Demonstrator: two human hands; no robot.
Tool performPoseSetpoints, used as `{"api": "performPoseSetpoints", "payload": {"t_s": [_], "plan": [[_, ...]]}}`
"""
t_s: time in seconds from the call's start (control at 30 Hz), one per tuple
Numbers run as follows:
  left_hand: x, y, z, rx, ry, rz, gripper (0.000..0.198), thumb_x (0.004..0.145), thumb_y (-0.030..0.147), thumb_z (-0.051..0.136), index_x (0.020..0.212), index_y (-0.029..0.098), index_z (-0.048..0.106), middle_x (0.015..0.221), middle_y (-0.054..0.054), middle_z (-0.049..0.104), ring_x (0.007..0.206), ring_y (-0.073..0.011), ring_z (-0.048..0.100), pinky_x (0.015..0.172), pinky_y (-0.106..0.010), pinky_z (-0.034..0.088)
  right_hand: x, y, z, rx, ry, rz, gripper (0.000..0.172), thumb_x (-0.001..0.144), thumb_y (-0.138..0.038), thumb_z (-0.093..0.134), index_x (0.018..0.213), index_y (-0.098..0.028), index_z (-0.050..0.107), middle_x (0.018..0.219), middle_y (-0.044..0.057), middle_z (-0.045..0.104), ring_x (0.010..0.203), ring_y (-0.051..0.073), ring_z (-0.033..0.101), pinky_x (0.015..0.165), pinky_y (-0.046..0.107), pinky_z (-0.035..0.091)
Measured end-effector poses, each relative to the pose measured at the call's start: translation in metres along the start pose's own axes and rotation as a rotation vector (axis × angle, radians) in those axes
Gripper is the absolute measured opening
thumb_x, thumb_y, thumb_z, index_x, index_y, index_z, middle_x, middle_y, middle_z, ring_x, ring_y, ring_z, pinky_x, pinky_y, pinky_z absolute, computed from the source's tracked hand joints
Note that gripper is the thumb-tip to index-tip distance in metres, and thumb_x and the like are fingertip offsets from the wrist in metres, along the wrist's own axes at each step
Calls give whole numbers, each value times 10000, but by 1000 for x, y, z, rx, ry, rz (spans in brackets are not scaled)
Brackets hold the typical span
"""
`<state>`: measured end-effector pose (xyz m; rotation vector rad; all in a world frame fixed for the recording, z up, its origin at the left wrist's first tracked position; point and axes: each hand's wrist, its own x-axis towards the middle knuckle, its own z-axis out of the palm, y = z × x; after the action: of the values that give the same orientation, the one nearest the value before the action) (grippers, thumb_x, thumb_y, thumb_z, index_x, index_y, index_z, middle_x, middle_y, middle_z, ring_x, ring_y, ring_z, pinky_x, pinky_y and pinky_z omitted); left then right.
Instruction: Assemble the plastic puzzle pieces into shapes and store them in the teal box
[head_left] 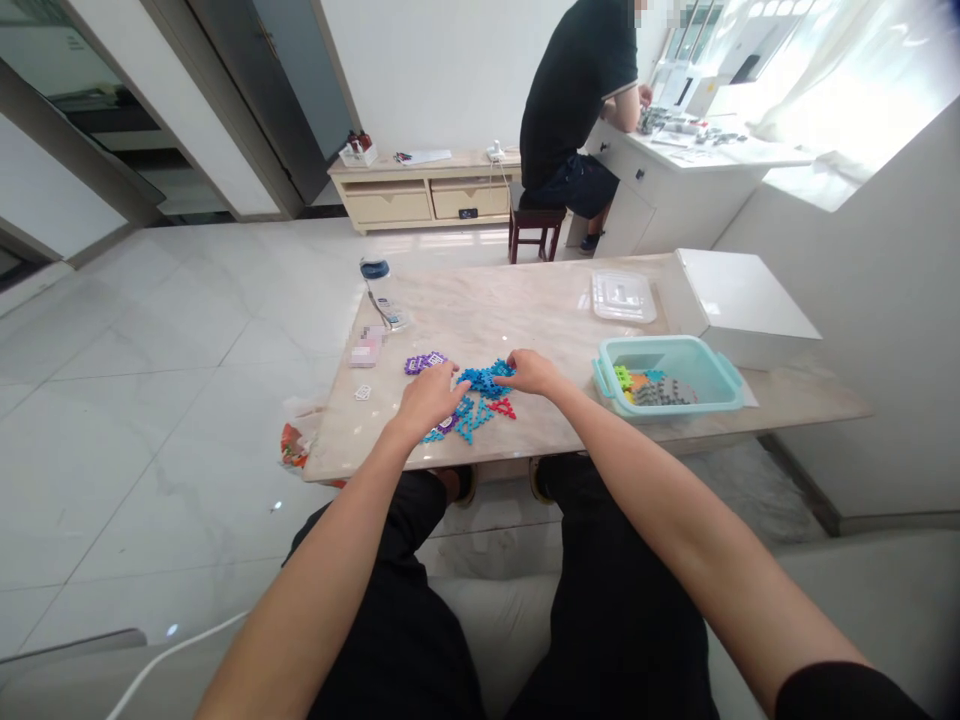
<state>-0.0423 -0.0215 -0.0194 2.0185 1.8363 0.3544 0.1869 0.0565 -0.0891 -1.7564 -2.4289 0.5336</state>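
Note:
A heap of blue plastic interlocking building pieces (484,382) lies on the table between my two hands. My left hand (431,402) is at the heap's left side, thumb and forefinger apart, with no piece visible between them. On the other side, my right hand (536,374) has its thumb and fingers around blue pieces at the heap's right edge. Lighter blue triangular pieces (472,418) and a red piece (502,407) lie nearer the front edge. Purple pieces (424,362) are stacked behind my left hand, and more purple shows under its wrist.
A teal tub (652,408) with grey, green and orange pieces stands right, near a clear lid (622,297) and white box (739,295). A bottle (384,300), pink item (365,352) and white piece (363,393) are left. Beyond, a person (574,95) sits at a desk.

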Motion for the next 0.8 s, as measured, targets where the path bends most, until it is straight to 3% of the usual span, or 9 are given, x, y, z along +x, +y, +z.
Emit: {"api": "performPoseSetpoints", "payload": {"t_s": [0.1, 0.23, 0.4, 0.47, 0.53, 0.67, 0.8], "plan": [[2, 8, 3, -395, 162, 21, 515, 1057, 353, 579, 1534, 176, 496, 1411, -159, 718, 1288, -246, 700, 1083, -358, 551, -3, -25, -12, 436, -53, 83, 568, 964, -718, 670, 914, -163, 776, 910, 97, 814, 839, 227, 752, 701, 265, 556], [6, 17, 9, -724, 229, -35, 407, 1039, 372, 601, 1382, 154, 610, 1412, -189, 708, 1278, -266, 702, 1041, -375, 582, -10, -61, -25, 836, -124, 74, 526, 994, -655, 660, 870, -157, 778, 862, 88, 811, 768, 184, 738, 623, 229, 535], [9, 12, 12, -1021, 189, -132, 291, 967, 403, 666, 1068, 144, 749, 1138, -152, 800, 1067, -298, 762, 890, -401, 637, -19, -84, -25, 683, 97, -24, 348, 936, -465, 763, 817, -138, 771, 769, 57, 781, 766, 192, 728, 666, 241, 500], [11, 7, 11, -983, 225, -93, 181, 902, 324, 732, 947, 156, 781, 1003, -120, 816, 1010, -290, 768, 922, -401, 628, -21, -87, -22, 659, 145, -63, 230, 904, -374, 798, 896, -145, 781, 857, 64, 809, 813, 197, 746, 708, 249, 511], [12, 3, 9, -920, 277, -41, 83, 853, 244, 771, 867, 167, 798, 945, -102, 821, 990, -286, 773, 965, -402, 617, -22, -87, -19, 653, 142, -144, 227, 882, -350, 826, 990, -156, 780, 968, 72, 825, 843, 194, 755, 735, 257, 524], [12, -2, 4, -1106, 337, -111, 107, 855, 191, 806, 949, 145, 783, 912, -87, 819, 894, -252, 790, 912, -416, 654, -19, -73, -12, 581, 83, -240, 387, 910, -373, 830, 1222, -160, 746, 1081, 73, 825, 864, 180, 757, 801, 282, 556], [9, -1, -1, -1354, 376, -213, 206, 879, 135, 829, 1058, 110, 732, 942, -97, 810, 879, -204, 795, 905, -405, 671, -11, -45, -6, 287, 61, -118, 369, 963, -339, 787, 1275, -146, 748, 1143, 110, 827, 1024, 218, 773, 898, 288, 558]]}}
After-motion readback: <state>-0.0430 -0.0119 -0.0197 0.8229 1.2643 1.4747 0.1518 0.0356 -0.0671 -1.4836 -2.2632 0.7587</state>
